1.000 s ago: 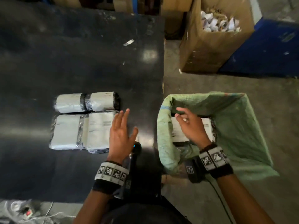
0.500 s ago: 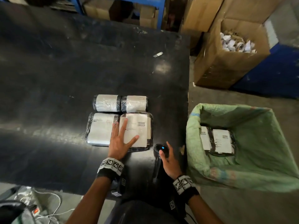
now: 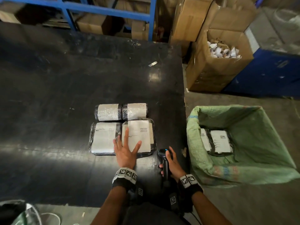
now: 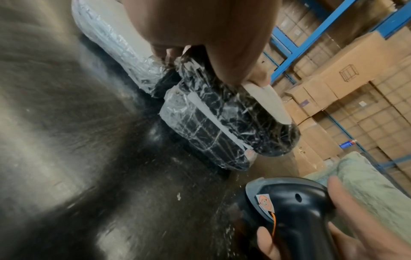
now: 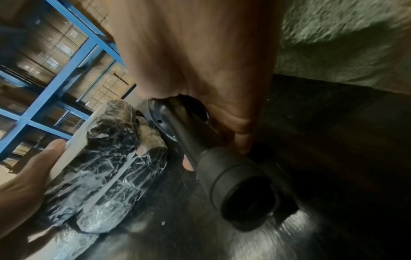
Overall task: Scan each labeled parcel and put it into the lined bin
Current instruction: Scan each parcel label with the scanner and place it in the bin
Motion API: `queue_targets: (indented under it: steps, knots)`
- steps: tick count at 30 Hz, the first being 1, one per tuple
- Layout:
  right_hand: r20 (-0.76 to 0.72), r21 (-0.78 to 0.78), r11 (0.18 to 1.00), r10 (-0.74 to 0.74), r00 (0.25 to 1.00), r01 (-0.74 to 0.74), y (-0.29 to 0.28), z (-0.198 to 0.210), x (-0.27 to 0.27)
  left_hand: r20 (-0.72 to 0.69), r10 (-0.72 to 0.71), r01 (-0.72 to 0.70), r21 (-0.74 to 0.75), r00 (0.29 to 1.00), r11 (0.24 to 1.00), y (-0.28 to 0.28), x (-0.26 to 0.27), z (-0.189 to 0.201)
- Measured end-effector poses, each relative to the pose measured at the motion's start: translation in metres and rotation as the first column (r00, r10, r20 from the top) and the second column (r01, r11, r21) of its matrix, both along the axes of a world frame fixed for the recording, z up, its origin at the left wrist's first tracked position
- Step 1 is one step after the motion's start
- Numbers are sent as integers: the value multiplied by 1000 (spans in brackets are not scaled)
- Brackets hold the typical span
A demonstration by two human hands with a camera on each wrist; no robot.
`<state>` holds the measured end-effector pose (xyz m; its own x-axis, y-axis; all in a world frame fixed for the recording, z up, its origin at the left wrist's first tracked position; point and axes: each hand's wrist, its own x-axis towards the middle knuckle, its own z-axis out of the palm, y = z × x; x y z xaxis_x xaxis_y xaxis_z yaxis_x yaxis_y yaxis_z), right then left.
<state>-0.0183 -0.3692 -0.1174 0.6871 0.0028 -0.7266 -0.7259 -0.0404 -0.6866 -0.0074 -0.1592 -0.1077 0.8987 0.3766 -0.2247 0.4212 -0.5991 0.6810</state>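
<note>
Since the earlier frame, the right hand [image 3: 172, 164] has closed around the black scanner [image 3: 164, 157], then only touched. The left hand [image 3: 125, 149] stays flat, fingers spread, on the near-right parcel [image 3: 142, 132]: black, film-wrapped, white barcoded label, among four on the table [image 3: 65, 95]. Two parcels lie in the green-lined bin [image 3: 259, 143] at right.

Cardboard box [image 3: 217, 69] of scraps beside blue shelving [image 3: 103, 7]

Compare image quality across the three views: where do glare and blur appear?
Head view: sharp, with glare patches on the glossy black table. Left wrist view: table smeared by blur at left, black handheld scanner fairly sharp. Right wrist view: dim, blurred green woven bin liner.
</note>
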Motion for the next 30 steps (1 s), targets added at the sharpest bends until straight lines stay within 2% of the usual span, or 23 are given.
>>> queue_targets:
  steps: [3, 9, 13, 15, 18, 20, 24, 27, 30]
  knots:
    - [1, -9, 999, 38, 999, -38, -3, 3, 4, 32, -15, 16, -46, 999, 999, 2, 1, -1]
    - [0, -63, 989, 137, 991, -136, -8, 15, 8, 55, -12, 13, -10, 998, 1000, -8, -5, 10]
    - [-23, -61, 994, 95, 995, -96, -9, 22, 9, 104, 12, -12, 4, 995, 1000, -24, -3, 26]
    - [-51, -52, 998, 38, 998, -41, -12, 26, 10, 41, 46, -46, -6, 998, 999, -30, 3, 35]
    - [-82, -37, 999, -6, 997, 2, -19, 33, 10, -151, 101, -117, -103, 983, 988, -34, 13, 42]
    - [-81, -49, 999, -20, 997, 16, -25, 36, 8, -185, 129, -159, -158, 974, 975, -33, 13, 39]
    - [-41, -72, 996, -51, 998, 48, -34, 48, 4, -99, 199, -217, -229, 975, 949, -35, 4, 33]
    - [104, -61, 997, -42, 994, 49, -37, 76, 4, 30, 222, -207, -265, 975, 942, -37, 4, 32]
    - [251, 33, 998, -52, 967, 45, -34, 114, 7, 170, 203, -159, -242, 964, 957, -41, 9, 36]
